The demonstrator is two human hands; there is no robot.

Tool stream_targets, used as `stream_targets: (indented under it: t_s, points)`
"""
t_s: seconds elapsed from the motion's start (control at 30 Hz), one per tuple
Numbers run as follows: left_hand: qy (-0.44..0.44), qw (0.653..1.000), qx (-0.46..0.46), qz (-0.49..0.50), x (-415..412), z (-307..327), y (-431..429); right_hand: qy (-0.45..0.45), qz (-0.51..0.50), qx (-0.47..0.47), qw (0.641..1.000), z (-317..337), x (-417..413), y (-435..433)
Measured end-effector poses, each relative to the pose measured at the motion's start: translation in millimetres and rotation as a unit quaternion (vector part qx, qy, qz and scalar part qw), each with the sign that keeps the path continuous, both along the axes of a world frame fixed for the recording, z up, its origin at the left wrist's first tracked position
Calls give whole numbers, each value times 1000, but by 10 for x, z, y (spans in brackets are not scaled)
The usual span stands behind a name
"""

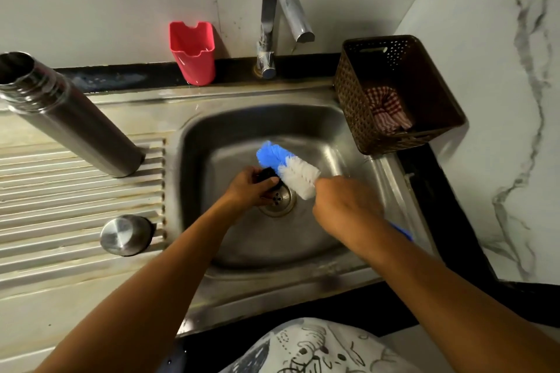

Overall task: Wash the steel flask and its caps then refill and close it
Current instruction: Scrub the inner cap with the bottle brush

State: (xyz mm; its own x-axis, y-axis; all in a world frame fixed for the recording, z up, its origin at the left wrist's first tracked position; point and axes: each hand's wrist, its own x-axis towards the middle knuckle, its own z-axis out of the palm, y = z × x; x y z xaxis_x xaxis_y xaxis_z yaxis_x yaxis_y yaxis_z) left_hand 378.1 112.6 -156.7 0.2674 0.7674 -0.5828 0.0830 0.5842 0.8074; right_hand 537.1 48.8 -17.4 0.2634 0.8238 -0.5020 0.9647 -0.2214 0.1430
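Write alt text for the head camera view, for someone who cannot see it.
Over a steel sink, a person's left hand grips a small black cap while the right hand holds a blue-and-white bottle brush against it. An open steel flask and a steel cap stand on the drainboard at left.

We look down from head height, close over the sink [348,130], facing the tap [272,24] and wall.

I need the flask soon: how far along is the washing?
The flask stands open on the drainboard, steel cap nearby; washed or not, unclear. Now the left hand holds the black cap; the right hand holds the brush against it. Refilling and closing remain.
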Motion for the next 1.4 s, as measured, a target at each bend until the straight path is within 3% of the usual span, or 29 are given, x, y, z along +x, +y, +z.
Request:
stream_targets:
  t_s: [0.1, 0.27, 0.37, 0.5, 0.7, 0.87, 1.0, 1.23, 1.4]
  points:
    - [-18, 996, 39, -80, 149, 58, -133, 17, -4, 12, 1000, -27, -65, 101]
    - [-11, 999, -9, 45, -46, -82, -50, 21, 20, 42, 999, 117, -29, 10]
    - [-45, 999, 17, 12, 32, -10, -89, 21, 14, 37, 999, 97, -78, 35]
    - [-87, 996, 18, 20, 96, 5, -177, 94, -24, 52, 994, -19, -20, 159]
    - [-187, 967, -96, 144, -121, -49, -136, 146, -8, 89, 985, 118, 172, 7]
    - [-94, 974, -89, 186, -116, -114, -51, 94, 3, 83, 992, 351, 182, -101]
    - [-24, 996, -13, 90, 97, -8, -105, 21, -2, 13, 1000, 185, -62, -2]
    - [53, 989, -13, 139, -203, -173, -155, 30, -5, 15, 999, 191, 28, 51]
    - [36, 997, 65, 30, 60, -25, -177, 43, -42, -47, 997, 184, -136, 154]
